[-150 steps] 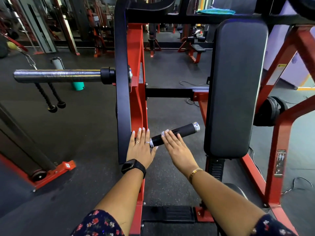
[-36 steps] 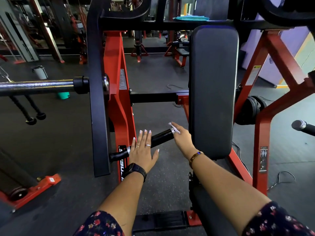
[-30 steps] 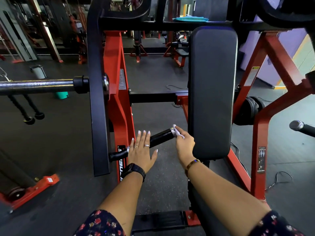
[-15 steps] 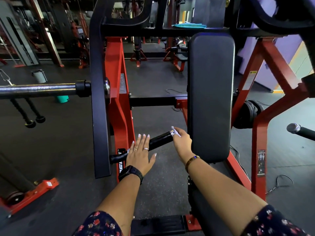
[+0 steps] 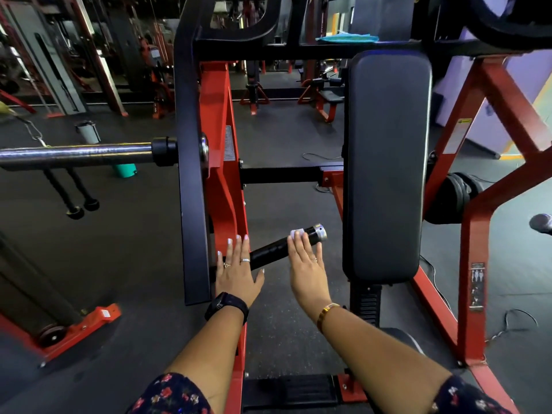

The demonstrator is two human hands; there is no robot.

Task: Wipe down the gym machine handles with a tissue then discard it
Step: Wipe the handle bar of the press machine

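My left hand (image 5: 237,274) lay flat, fingers spread wide and gripping nothing, over the inner end of the black handle (image 5: 276,249), close to the red-painted steel frame (image 5: 222,186). The handle was a round bar, its grip glossy and dark, ending in a dull silver metal cap (image 5: 320,231). My right hand (image 5: 307,268) was stretched out flat too, fingers straight and together, pressing a small white wad of tissue (image 5: 296,233) against the top of the grip just short of that cap; the tissue showed only as a pale crumple at my fingertips. Just to the right stood the tall back pad (image 5: 386,162), smooth black vinyl with rounded corners. To the left a brushed-steel weight peg (image 5: 77,153) jutted out above the speckled rubber floor (image 5: 283,333).
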